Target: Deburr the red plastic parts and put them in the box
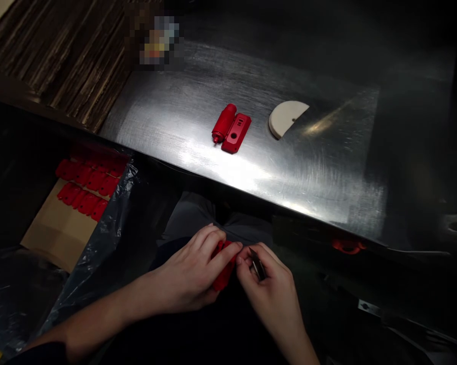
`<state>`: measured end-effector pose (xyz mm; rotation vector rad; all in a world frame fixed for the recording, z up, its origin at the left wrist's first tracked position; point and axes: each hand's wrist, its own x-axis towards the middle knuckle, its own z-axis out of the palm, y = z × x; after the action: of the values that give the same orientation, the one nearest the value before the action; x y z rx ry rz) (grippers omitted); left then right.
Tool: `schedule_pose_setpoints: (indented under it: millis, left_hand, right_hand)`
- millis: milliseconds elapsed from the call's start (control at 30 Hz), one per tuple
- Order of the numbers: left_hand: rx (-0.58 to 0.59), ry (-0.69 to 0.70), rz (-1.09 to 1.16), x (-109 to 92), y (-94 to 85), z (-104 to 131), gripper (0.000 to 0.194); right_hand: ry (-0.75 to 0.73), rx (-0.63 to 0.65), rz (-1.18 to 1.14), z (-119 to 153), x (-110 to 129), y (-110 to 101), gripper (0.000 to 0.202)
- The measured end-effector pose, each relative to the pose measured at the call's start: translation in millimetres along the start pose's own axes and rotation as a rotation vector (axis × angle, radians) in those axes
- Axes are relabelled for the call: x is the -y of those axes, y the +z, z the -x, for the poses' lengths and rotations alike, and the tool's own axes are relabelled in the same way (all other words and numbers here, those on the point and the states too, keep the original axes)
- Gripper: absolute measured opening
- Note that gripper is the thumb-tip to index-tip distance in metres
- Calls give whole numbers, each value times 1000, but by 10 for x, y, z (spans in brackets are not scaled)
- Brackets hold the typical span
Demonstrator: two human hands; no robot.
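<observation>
My left hand (196, 268) is closed round a red plastic part (224, 276), held low over my lap; the fingers cover much of it. In my right hand (272, 289) is a small knife (257, 264) with a dark pointed blade, its tip angled up and away from the part. The right fingertips rest close beside the red part, and whether they touch it I cannot tell. Beyond both hands, a red cylindrical piece (225, 123) and a flat red piece with a round hole (236, 134) lie side by side on the metal table (167, 111).
A pale half-round block (287, 117) lies on the table to the right. At the left, a plastic-lined box (57, 228) holds several red parts (86, 187) in rows on cardboard. Stacked cardboard (61, 56) stands at the upper left. The table's front edge runs beyond my hands.
</observation>
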<state>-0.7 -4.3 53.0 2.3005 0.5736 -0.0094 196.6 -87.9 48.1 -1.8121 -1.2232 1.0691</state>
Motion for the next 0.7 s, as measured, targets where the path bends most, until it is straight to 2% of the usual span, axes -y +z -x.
schedule_pose_setpoints:
  millis: [333, 567, 700]
  left_hand:
    - [38, -22, 91, 38, 9, -21, 92]
    - [36, -51, 211, 81, 27, -30, 92]
    - [6, -67, 301, 85, 26, -36, 97]
  right_hand:
    - [190, 47, -46, -31, -66, 61, 24]
    - [140, -33, -155, -20, -116, 27, 14]
    - [101, -21, -211, -3, -126, 31, 8]
